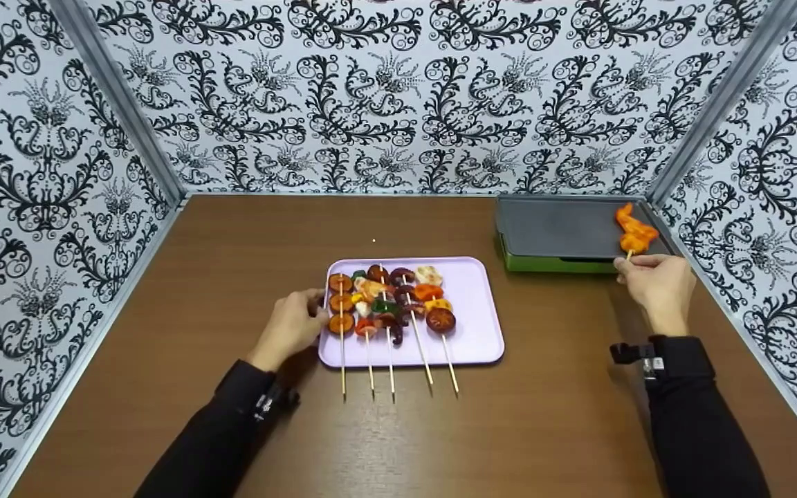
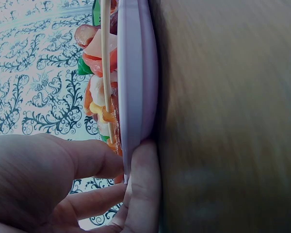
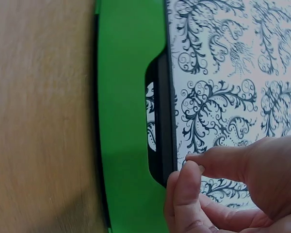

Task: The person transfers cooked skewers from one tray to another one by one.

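Observation:
At the left edge of the pink tray (image 1: 479,311), my left hand (image 1: 292,326) grips the rim; the left wrist view has its thumb and fingers on either side of the tray edge (image 2: 138,73). Several food skewers (image 1: 386,304) lie side by side on the tray, their bare stick ends jutting over its near edge. My right hand (image 1: 660,283) pinches the stick of a skewer with orange pieces (image 1: 635,234), held over the right end of a grill with a dark flat plate (image 1: 554,225). In the right wrist view the fingertips (image 3: 188,182) are beside the grill's green base (image 3: 121,107); the skewer's food is hidden there.
The brown wooden table (image 1: 246,242) holds the tray near its middle and the grill at the back right corner. Patterned wall panels (image 1: 385,97) with grey metal posts (image 1: 730,97) enclose the back and both sides, the right one close to the grill.

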Demonstrator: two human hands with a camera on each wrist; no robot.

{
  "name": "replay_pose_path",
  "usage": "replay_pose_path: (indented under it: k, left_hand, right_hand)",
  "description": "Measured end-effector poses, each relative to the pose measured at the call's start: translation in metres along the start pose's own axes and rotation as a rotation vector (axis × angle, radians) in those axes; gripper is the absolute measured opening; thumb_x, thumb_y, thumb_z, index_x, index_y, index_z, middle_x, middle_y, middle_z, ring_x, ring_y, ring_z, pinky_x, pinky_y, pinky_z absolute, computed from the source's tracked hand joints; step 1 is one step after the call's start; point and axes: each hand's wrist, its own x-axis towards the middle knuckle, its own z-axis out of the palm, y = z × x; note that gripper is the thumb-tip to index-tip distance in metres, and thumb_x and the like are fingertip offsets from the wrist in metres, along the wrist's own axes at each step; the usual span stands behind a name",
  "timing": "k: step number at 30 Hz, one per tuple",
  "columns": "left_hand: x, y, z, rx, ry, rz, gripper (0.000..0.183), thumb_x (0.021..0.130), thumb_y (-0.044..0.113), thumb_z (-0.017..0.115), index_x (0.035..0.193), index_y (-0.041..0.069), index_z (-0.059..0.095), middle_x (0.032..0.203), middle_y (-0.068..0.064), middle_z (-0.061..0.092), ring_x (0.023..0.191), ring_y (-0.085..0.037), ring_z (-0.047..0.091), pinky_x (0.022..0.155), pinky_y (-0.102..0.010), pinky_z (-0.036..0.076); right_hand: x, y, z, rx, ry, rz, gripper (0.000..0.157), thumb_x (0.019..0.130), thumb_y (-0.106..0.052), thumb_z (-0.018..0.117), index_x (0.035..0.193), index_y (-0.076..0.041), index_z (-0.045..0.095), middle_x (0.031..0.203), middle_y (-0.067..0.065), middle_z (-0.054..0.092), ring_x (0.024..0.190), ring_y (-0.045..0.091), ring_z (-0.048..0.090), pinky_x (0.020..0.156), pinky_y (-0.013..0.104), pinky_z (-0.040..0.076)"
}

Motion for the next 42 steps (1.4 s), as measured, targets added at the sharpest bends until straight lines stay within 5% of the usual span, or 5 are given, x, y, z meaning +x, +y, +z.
replay_pose_path:
  k: [3,10,20,33,42]
  left_hand:
    - [-0.001,0.000,0.000,0.010,0.013,0.018,0.045,0.088,0.016,0.063,0.132,0.010,0.065,0.087,-0.004,0.069,0.080,-0.021,0.062,0.069,-0.031,0.050]
    - [-0.001,-0.002,0.001,0.001,0.010,0.008,0.046,0.088,0.016,0.064,0.133,0.009,0.064,0.089,-0.005,0.069,0.080,-0.021,0.063,0.068,-0.031,0.051]
    - [0.000,-0.002,0.001,0.001,-0.001,-0.006,0.046,0.089,0.017,0.064,0.134,0.009,0.063,0.090,-0.006,0.068,0.079,-0.020,0.062,0.062,-0.027,0.049]
    - [0.000,0.000,0.001,-0.008,0.018,-0.001,0.045,0.087,0.015,0.065,0.131,0.008,0.065,0.088,-0.005,0.068,0.077,-0.020,0.062,0.062,-0.028,0.048]
    - [0.000,0.001,0.000,-0.012,-0.001,-0.024,0.046,0.089,0.017,0.066,0.133,0.009,0.063,0.089,-0.006,0.067,0.074,-0.019,0.062,0.056,-0.026,0.049]
  right_hand:
    - [0.002,0.001,-0.003,0.061,-0.060,0.057,0.049,0.085,-0.050,0.072,0.117,-0.012,0.074,0.060,-0.026,0.067,0.059,-0.007,0.061,0.067,0.018,0.046]
    - [0.007,0.000,-0.004,0.432,-0.130,0.185,0.033,0.082,-0.026,0.082,0.109,-0.008,0.076,0.065,-0.015,0.072,0.067,0.005,0.073,0.063,0.016,0.056]
    - [0.010,0.006,-0.006,0.654,-0.189,0.253,0.036,0.074,-0.019,0.088,0.107,-0.008,0.076,0.072,-0.006,0.075,0.069,0.009,0.074,0.067,0.020,0.058]
    - [0.010,0.013,-0.006,0.915,-0.270,0.313,0.036,0.072,0.000,0.086,0.107,-0.003,0.077,0.083,-0.001,0.076,0.080,0.012,0.075,0.080,0.023,0.058]
    - [0.011,0.015,-0.006,0.876,-0.278,0.338,0.032,0.076,-0.004,0.084,0.106,-0.008,0.078,0.079,-0.002,0.076,0.077,0.009,0.075,0.076,0.020,0.058]
